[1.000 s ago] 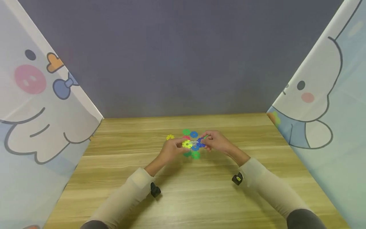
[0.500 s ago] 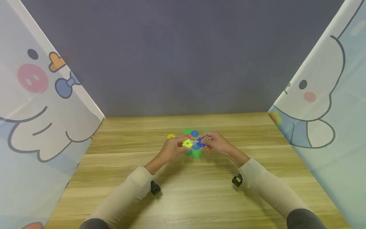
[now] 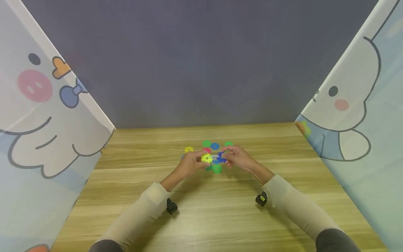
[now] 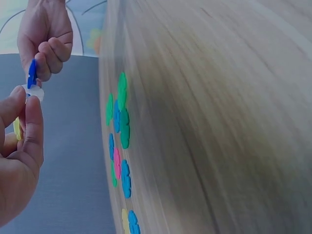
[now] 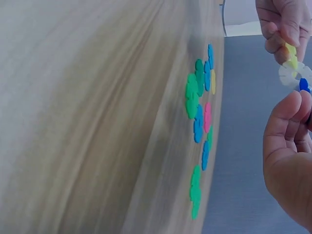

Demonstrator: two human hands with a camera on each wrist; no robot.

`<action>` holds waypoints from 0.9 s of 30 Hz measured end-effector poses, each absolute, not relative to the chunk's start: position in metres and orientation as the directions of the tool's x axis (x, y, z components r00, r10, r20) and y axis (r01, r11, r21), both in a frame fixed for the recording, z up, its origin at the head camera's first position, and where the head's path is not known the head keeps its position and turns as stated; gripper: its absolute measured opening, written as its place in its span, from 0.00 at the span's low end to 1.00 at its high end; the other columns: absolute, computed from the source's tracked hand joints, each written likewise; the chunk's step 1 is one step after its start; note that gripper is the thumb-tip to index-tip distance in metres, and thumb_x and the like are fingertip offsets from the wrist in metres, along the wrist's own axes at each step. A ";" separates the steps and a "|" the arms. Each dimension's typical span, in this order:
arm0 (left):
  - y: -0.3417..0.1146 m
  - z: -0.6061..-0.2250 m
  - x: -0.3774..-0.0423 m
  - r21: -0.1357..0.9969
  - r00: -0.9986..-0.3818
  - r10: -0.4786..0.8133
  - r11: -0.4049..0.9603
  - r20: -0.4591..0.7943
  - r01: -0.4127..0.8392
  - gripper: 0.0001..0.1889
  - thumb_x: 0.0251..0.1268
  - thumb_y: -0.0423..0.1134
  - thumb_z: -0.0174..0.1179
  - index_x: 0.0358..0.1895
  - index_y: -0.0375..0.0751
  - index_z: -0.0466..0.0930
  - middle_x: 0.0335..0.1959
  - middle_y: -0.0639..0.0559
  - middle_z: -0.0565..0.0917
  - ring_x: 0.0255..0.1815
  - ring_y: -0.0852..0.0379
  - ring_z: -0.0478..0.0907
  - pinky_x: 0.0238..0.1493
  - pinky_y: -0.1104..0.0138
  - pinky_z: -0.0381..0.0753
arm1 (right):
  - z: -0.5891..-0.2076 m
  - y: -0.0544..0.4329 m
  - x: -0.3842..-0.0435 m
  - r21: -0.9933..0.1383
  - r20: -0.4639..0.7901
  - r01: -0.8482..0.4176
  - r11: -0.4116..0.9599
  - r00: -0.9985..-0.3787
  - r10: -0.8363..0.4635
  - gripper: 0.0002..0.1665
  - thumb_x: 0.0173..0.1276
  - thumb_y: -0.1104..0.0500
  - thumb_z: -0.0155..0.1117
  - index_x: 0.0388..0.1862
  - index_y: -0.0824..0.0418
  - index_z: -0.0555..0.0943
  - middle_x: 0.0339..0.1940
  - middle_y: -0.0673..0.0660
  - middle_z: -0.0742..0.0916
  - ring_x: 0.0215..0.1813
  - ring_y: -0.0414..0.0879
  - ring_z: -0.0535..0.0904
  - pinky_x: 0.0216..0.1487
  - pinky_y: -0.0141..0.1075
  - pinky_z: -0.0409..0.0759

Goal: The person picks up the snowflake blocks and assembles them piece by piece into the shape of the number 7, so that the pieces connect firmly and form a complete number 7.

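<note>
My left hand pinches a yellow notched flower disc between thumb and fingers. A white notched disc stands at an angle to it, its edge meeting the yellow one. From the other side, my right hand pinches a dark blue flower disc against the white disc's far edge. The three pieces form a short row between the two hands, raised above the wooden table. Fingers partly cover the yellow disc in the left wrist view and the blue disc in the right wrist view.
On the table beneath and behind the hands lie several loose flower discs: green, blue, pink and yellow. A grey panel rises at the back. Cartoon-printed sheets flank both sides.
</note>
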State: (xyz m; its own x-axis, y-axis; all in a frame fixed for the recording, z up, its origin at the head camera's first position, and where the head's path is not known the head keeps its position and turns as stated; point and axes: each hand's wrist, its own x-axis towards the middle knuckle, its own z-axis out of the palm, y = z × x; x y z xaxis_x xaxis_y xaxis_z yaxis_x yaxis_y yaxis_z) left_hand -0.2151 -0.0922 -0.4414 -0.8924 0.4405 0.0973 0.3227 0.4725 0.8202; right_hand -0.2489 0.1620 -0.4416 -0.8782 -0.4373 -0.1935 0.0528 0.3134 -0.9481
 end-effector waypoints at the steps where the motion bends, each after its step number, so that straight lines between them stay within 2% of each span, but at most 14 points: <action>1: -0.093 -0.442 -0.215 0.824 -0.893 0.442 0.471 0.089 0.315 0.31 0.66 0.40 0.69 0.71 0.36 0.73 0.26 0.35 0.88 0.10 0.65 0.55 0.13 0.77 0.57 | -0.441 0.162 -0.249 -0.948 -0.192 0.049 0.315 -0.877 -0.441 0.16 0.79 0.64 0.54 0.59 0.72 0.75 0.28 0.56 0.84 0.27 0.40 0.79 0.32 0.32 0.84; 8: -0.095 -0.444 -0.215 0.828 -0.893 0.444 0.474 0.068 0.299 0.32 0.67 0.40 0.68 0.72 0.36 0.71 0.30 0.38 0.90 0.12 0.64 0.57 0.14 0.77 0.57 | -0.440 0.159 -0.251 -0.946 -0.188 0.032 0.324 -0.866 -0.463 0.14 0.77 0.66 0.55 0.57 0.73 0.76 0.26 0.56 0.84 0.25 0.39 0.77 0.30 0.32 0.83; 15: -0.091 -0.449 -0.217 0.836 -0.895 0.444 0.472 0.048 0.280 0.33 0.66 0.41 0.69 0.72 0.36 0.70 0.31 0.40 0.90 0.13 0.64 0.60 0.14 0.77 0.59 | -0.444 0.158 -0.249 -0.933 -0.182 0.006 0.359 -0.871 -0.456 0.15 0.79 0.63 0.54 0.58 0.70 0.78 0.28 0.61 0.83 0.26 0.40 0.78 0.35 0.44 0.86; 18: -0.089 -0.448 -0.219 0.823 -0.895 0.443 0.487 0.055 0.292 0.33 0.65 0.41 0.70 0.72 0.35 0.71 0.32 0.44 0.91 0.15 0.58 0.68 0.14 0.77 0.61 | -0.445 0.159 -0.249 -0.932 -0.189 0.020 0.361 -0.877 -0.442 0.14 0.78 0.63 0.55 0.57 0.69 0.78 0.29 0.63 0.84 0.27 0.41 0.78 0.34 0.43 0.86; 21: -0.088 -0.448 -0.221 0.815 -0.894 0.445 0.500 0.047 0.292 0.33 0.65 0.40 0.70 0.71 0.35 0.72 0.34 0.47 0.90 0.22 0.47 0.79 0.16 0.76 0.64 | -0.444 0.161 -0.248 -0.932 -0.208 0.042 0.361 -0.877 -0.434 0.15 0.78 0.64 0.55 0.57 0.70 0.78 0.30 0.64 0.84 0.26 0.40 0.78 0.34 0.41 0.85; 22: -0.088 -0.447 -0.222 0.814 -0.894 0.446 0.503 0.044 0.291 0.32 0.65 0.40 0.70 0.71 0.35 0.73 0.34 0.48 0.90 0.23 0.48 0.80 0.17 0.76 0.65 | -0.444 0.161 -0.248 -0.931 -0.216 0.051 0.360 -0.875 -0.433 0.15 0.78 0.64 0.56 0.58 0.70 0.78 0.30 0.63 0.84 0.26 0.40 0.78 0.33 0.40 0.85; 24: -0.090 -0.447 -0.222 0.822 -0.894 0.446 0.497 0.033 0.278 0.31 0.65 0.40 0.70 0.70 0.38 0.74 0.30 0.50 0.87 0.21 0.51 0.77 0.17 0.75 0.65 | -0.443 0.162 -0.247 -0.932 -0.228 0.065 0.356 -0.869 -0.439 0.15 0.78 0.63 0.56 0.59 0.70 0.77 0.30 0.62 0.84 0.26 0.40 0.78 0.33 0.39 0.85; 27: -0.093 -0.448 -0.223 0.848 -0.898 0.439 0.464 0.032 0.257 0.30 0.66 0.41 0.70 0.70 0.40 0.75 0.27 0.48 0.83 0.17 0.59 0.67 0.17 0.75 0.64 | -0.442 0.162 -0.247 -0.940 -0.231 0.078 0.332 -0.861 -0.453 0.16 0.78 0.63 0.55 0.60 0.70 0.76 0.28 0.58 0.84 0.27 0.40 0.79 0.33 0.37 0.85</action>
